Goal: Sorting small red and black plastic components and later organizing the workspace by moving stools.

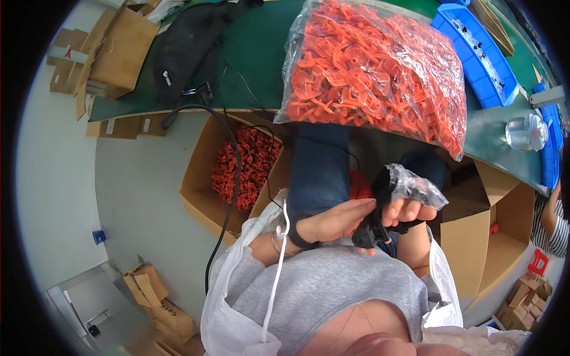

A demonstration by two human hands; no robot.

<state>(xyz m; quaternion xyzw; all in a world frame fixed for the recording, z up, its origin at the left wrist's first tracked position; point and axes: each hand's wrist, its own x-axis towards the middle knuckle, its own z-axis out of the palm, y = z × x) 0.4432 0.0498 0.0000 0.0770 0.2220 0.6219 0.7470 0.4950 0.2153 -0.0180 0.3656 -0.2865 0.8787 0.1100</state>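
Observation:
In front of my lap my left hand [337,222] reaches in from the left with a dark band at its wrist. Its fingers lie against a small black plastic device [368,234], and fingertips show below it. My right hand [408,212] is on the device's other side, fingers curled. Crinkled clear plastic film [417,188] covers its knuckles, with a black part beside it. The device hides what lies in the right palm. Beyond the hands, a large clear bag of orange plastic parts [374,71] rests on the green table [270,53].
An open carton [199,184] of red-orange parts stands left of my legs, another carton [469,237] to the right. A black cable [237,160] hangs from the table. Blue bins [481,59] and a clear jar [526,132] sit at right. A striped sleeve [552,228] shows another person.

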